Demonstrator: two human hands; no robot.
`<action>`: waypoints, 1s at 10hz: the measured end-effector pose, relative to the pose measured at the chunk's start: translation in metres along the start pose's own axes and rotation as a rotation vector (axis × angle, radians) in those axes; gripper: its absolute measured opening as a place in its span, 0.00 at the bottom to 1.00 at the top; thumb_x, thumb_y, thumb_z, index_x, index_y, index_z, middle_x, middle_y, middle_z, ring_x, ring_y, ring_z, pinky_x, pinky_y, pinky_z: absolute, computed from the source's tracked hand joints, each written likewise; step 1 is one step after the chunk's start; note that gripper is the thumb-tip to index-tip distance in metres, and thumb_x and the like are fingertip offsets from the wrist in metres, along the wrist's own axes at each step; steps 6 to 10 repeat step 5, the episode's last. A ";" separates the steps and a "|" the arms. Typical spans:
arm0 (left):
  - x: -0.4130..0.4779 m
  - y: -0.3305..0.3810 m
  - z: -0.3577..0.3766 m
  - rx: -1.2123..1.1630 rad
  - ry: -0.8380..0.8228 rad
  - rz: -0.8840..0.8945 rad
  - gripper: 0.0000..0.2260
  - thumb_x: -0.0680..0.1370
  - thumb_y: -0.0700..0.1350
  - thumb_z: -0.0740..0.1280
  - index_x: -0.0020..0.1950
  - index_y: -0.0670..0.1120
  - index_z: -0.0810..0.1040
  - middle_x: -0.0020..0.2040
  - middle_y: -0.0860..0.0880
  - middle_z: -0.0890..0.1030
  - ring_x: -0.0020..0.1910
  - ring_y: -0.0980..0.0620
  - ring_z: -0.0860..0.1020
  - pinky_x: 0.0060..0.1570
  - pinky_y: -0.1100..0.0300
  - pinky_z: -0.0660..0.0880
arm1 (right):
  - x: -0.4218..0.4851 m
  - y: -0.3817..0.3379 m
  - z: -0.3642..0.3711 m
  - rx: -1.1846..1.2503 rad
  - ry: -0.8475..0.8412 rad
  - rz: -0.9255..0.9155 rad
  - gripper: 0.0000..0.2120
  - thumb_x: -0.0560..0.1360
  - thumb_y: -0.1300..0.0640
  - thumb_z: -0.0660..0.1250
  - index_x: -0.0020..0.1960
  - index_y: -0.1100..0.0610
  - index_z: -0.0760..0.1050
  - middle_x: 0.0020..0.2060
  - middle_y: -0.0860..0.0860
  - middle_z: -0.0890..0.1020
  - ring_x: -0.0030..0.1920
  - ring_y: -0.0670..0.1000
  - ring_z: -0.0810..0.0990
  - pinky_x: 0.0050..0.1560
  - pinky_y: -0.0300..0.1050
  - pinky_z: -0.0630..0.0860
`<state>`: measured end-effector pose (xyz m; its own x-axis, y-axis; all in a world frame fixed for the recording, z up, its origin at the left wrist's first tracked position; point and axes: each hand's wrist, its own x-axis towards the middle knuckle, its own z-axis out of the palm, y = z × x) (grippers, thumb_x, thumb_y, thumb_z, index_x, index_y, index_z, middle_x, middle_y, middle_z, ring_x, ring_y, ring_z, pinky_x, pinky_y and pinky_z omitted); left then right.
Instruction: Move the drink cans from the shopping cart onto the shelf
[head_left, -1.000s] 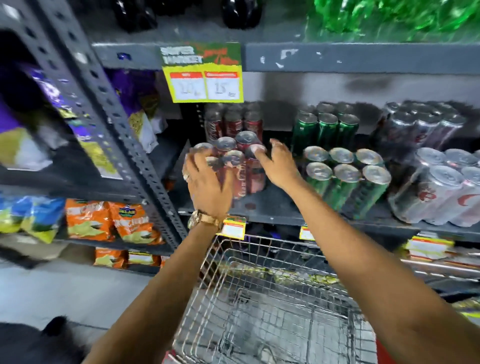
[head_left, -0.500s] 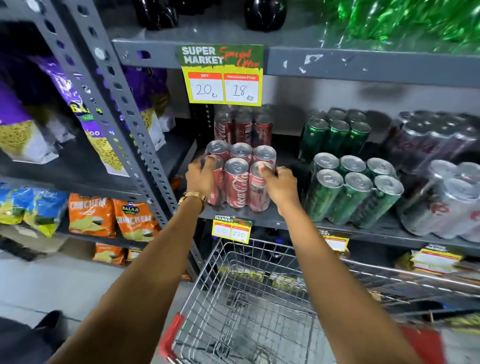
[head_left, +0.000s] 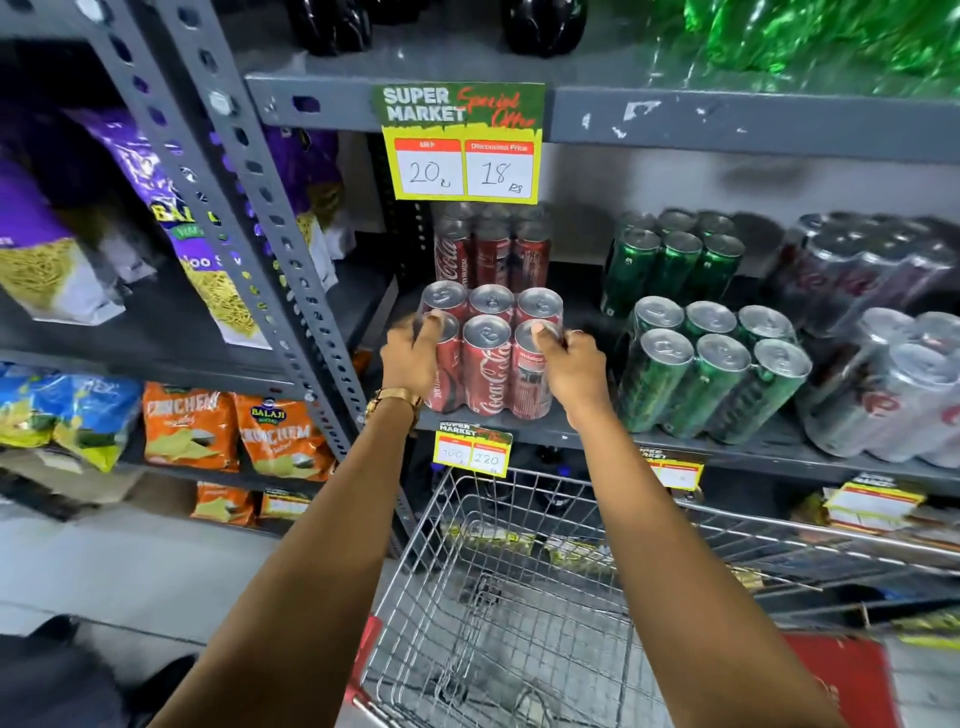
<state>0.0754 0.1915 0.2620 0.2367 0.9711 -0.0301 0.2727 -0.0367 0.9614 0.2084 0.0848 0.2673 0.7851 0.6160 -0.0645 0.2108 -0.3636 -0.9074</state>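
A shrink-wrapped pack of red cola cans (head_left: 488, 358) stands upright on the grey shelf (head_left: 582, 434), near its front edge. My left hand (head_left: 413, 356) grips the pack's left side, thumb on a can top. My right hand (head_left: 569, 364) grips its right side in the same way. Another red can pack (head_left: 491, 249) stands behind it, deeper on the shelf. Below my forearms is the wire shopping cart (head_left: 498, 587); no cans show in the part of its basket that I see.
Green can packs (head_left: 711, 374) stand right of the red pack, silver can packs (head_left: 893, 395) further right. A perforated grey upright (head_left: 291, 270) borders the shelf on the left, with snack bags (head_left: 239, 431) beyond. A price sign (head_left: 462, 143) hangs from the shelf above.
Both hands have set the red can pack down onto the shelf and shifted to grip its sides. The view has drawn back a little.
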 end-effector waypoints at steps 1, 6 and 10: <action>-0.001 0.002 -0.002 -0.021 -0.040 -0.002 0.15 0.78 0.52 0.62 0.56 0.43 0.79 0.56 0.42 0.82 0.58 0.43 0.78 0.60 0.52 0.71 | -0.003 -0.001 0.000 -0.019 0.024 -0.020 0.23 0.78 0.48 0.61 0.54 0.69 0.76 0.53 0.67 0.81 0.56 0.65 0.79 0.53 0.54 0.74; -0.024 0.027 -0.028 0.648 -0.073 0.173 0.33 0.80 0.62 0.50 0.78 0.43 0.50 0.79 0.38 0.44 0.77 0.37 0.51 0.76 0.44 0.51 | -0.040 -0.013 -0.025 -0.226 0.040 -0.106 0.32 0.80 0.42 0.52 0.71 0.69 0.62 0.70 0.66 0.70 0.67 0.64 0.73 0.62 0.54 0.72; -0.024 0.027 -0.028 0.648 -0.073 0.173 0.33 0.80 0.62 0.50 0.78 0.43 0.50 0.79 0.38 0.44 0.77 0.37 0.51 0.76 0.44 0.51 | -0.040 -0.013 -0.025 -0.226 0.040 -0.106 0.32 0.80 0.42 0.52 0.71 0.69 0.62 0.70 0.66 0.70 0.67 0.64 0.73 0.62 0.54 0.72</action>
